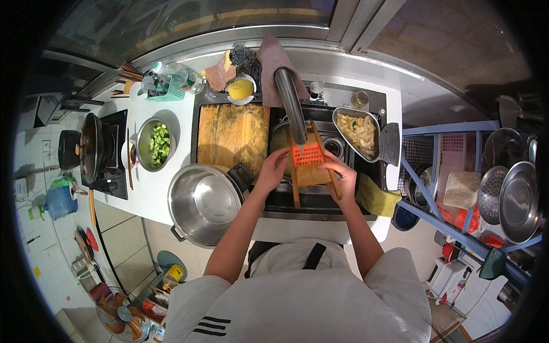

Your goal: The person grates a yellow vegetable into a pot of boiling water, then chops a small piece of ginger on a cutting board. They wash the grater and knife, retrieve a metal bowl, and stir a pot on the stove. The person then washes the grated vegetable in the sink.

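Observation:
A grater (310, 163) with a wooden frame and an orange toothed plate is tilted over the sink (283, 191). Its plate lies right under the mouth of the metal faucet spout (291, 103); a faint trickle of water seems to fall on it. My left hand (273, 171) holds the frame's left rail with the fingertips. On the opposite side, my right hand (343, 173) grips the right rail, thumb towards the plate. Part of a bowl's rim (276, 133) shows beneath the grater, in the sink.
Left of the sink opening lies a wooden cutting board (233, 137). A large steel pot (206, 206) overhangs the counter's front edge. Chopped green vegetables fill a steel bowl (156, 141). To the right are a strainer basket of scraps (356, 130), a cleaver (389, 143) and a yellow-green cloth (377, 197).

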A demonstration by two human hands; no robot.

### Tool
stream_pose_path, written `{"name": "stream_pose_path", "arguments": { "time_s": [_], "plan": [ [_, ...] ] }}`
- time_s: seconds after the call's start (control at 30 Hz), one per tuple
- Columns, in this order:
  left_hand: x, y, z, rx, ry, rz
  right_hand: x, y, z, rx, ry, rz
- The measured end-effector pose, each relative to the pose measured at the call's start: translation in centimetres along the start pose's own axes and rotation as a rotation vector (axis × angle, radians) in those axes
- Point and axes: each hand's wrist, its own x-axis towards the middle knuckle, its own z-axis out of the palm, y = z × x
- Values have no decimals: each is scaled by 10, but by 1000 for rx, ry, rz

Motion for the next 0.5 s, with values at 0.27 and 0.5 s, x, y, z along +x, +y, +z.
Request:
{"name": "stream_pose_path", "arguments": {
  "time_s": [0.27, 0.5],
  "plan": [
    [10, 14, 5, 87, 51, -75, 14, 8, 8, -106, 6, -6],
    [17, 0, -4, 45, 67, 2, 21, 9, 22, -59, 25, -23]
  ]
}}
